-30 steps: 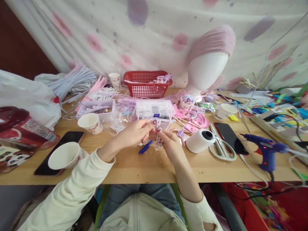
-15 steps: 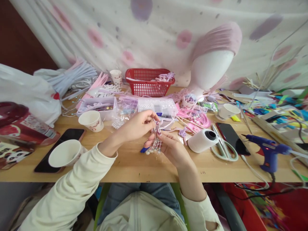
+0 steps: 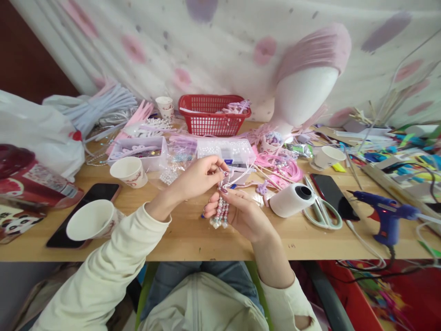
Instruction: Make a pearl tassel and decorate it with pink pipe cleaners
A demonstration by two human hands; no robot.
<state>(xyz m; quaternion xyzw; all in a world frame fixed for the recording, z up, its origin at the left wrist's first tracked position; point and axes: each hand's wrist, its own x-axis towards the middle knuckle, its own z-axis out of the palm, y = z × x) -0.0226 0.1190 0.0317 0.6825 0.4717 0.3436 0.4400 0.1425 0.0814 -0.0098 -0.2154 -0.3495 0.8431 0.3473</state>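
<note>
Between my hands hangs a beaded tassel (image 3: 220, 213), several short strands of pink and white pearl beads with larger beads at their lower ends. My right hand (image 3: 243, 210) pinches its top between thumb and fingers, and the strands fall in front of the curled fingers. Just above, my left hand (image 3: 200, 178) is closed in a pinch on thin white thread (image 3: 241, 177) at the top of the tassel. Loose thread ends stick out to the right. The fingertips partly hide where thread and beads meet. A lidded box of pearls (image 3: 225, 149) lies behind the hands.
Right of my hands are a thread spool (image 3: 288, 202), scissors (image 3: 325, 212), a phone (image 3: 332, 195) and a blue glue gun (image 3: 387, 211). Paper cups (image 3: 129, 172) and another phone (image 3: 82, 211) lie left. Behind stand a red basket (image 3: 214, 117) and a foam head (image 3: 305, 94).
The bead strands now hang straighter and show more clearly below my right fingers. Both hands keep their pinch, with small finger shifts. The whole view has shifted slightly.
</note>
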